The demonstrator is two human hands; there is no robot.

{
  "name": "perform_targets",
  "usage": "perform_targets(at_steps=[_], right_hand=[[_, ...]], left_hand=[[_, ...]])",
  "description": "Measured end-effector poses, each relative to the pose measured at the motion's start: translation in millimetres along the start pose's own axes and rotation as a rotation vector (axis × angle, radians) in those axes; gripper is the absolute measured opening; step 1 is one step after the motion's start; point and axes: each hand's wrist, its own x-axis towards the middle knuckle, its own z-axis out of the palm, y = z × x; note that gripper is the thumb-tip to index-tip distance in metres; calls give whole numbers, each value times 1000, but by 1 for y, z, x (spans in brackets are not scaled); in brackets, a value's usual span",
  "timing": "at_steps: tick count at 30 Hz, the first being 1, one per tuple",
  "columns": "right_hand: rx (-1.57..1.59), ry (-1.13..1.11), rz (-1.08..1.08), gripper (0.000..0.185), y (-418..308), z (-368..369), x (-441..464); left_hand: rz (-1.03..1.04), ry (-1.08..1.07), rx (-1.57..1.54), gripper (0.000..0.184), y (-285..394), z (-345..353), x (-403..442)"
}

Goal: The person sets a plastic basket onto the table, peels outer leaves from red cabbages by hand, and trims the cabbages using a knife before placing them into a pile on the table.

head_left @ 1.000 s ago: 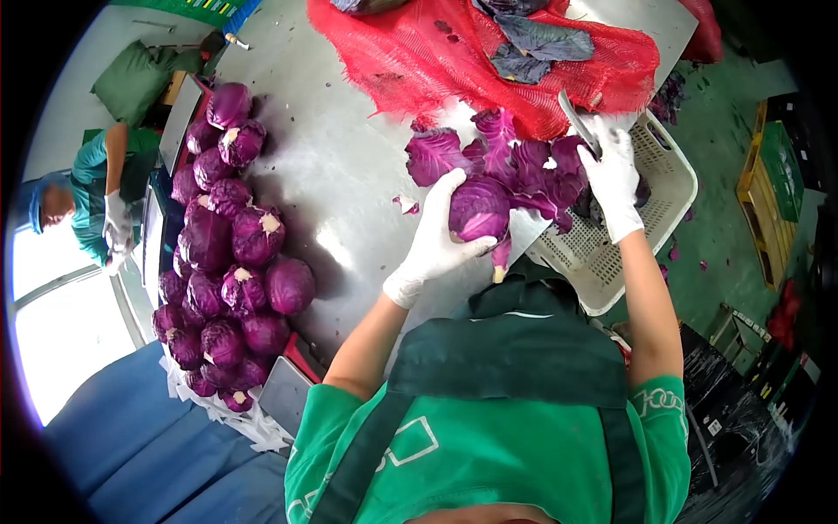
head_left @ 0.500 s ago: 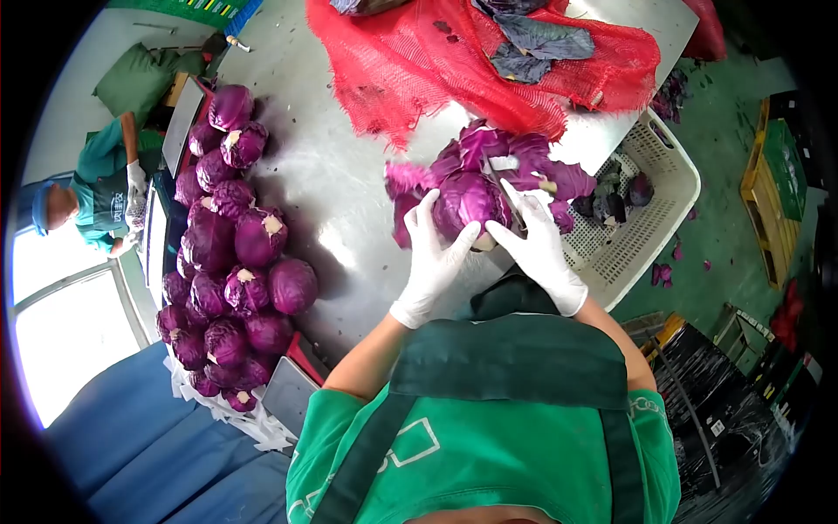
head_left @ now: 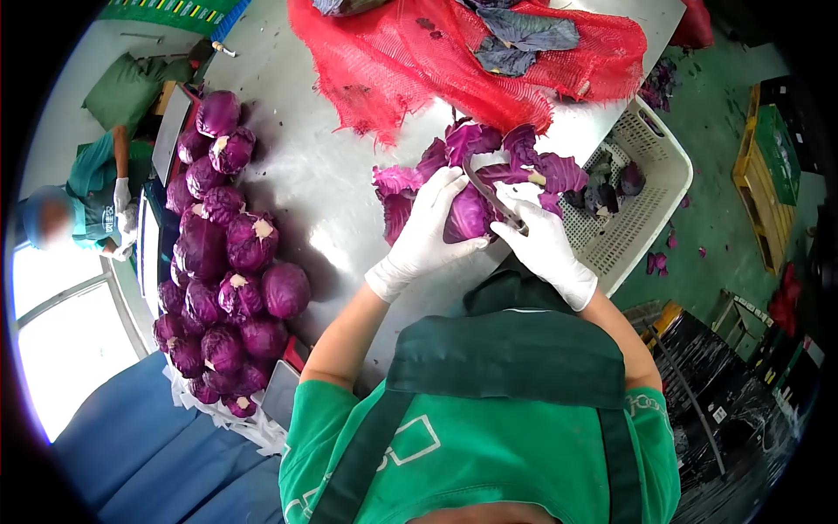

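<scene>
Both my hands wear white gloves. My left hand (head_left: 429, 229) is wrapped round the left side of a purple cabbage (head_left: 469, 215) above the metal table. In my right hand (head_left: 543, 240) is a knife (head_left: 485, 190), its curved blade lying over the top of the cabbage and pointing up and left. Loose purple leaves (head_left: 559, 173) spread on the table just beyond the cabbage, some with pale cut stems. The underside of the cabbage is hidden.
Many cabbages (head_left: 250, 242) are piled at the left. Red netting (head_left: 419, 61) with dark leaves lies across the far side. A white crate (head_left: 668, 179) holding dark scraps stands at the right. A co-worker (head_left: 92, 188) is at the far left.
My right hand has come from the crate side to the cabbage with the knife. My left hand has shifted slightly up over the cabbage. More leaves lie around it.
</scene>
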Motion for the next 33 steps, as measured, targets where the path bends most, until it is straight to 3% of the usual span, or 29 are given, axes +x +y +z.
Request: perform_targets(at_steps=[1, 4, 11, 15, 20, 22, 24, 27, 31, 33], right_hand=[[83, -36, 110, 46, -6, -5, 2], [228, -18, 144, 38, 9, -1, 2], [51, 97, 25, 21, -8, 0, 4], [-49, 84, 128, 42, -15, 1, 3], [-66, 313, 153, 18, 15, -4, 17], [236, 284, 407, 15, 62, -13, 18], [363, 214, 194, 33, 34, -18, 15], [193, 65, 65, 35, 13, 2, 17], [169, 146, -69, 30, 7, 0, 21], [-73, -1, -10, 23, -4, -11, 17]], left_hand=[[-1, 0, 1, 91, -2, 0, 0], [19, 42, -15, 91, -4, 1, -2], [1, 62, 30, 90, 5, 7, -3], [-17, 91, 70, 89, 10, 14, -2], [-37, 158, 105, 87, 18, 22, -4], [-9, 195, 74, 87, 14, 24, -12], [-6, 218, 50, 87, 10, 25, -14], [-28, 200, 59, 87, 15, 27, -13], [9, 191, 40, 86, 10, 25, -16], [25, 170, 62, 87, 14, 26, -15]])
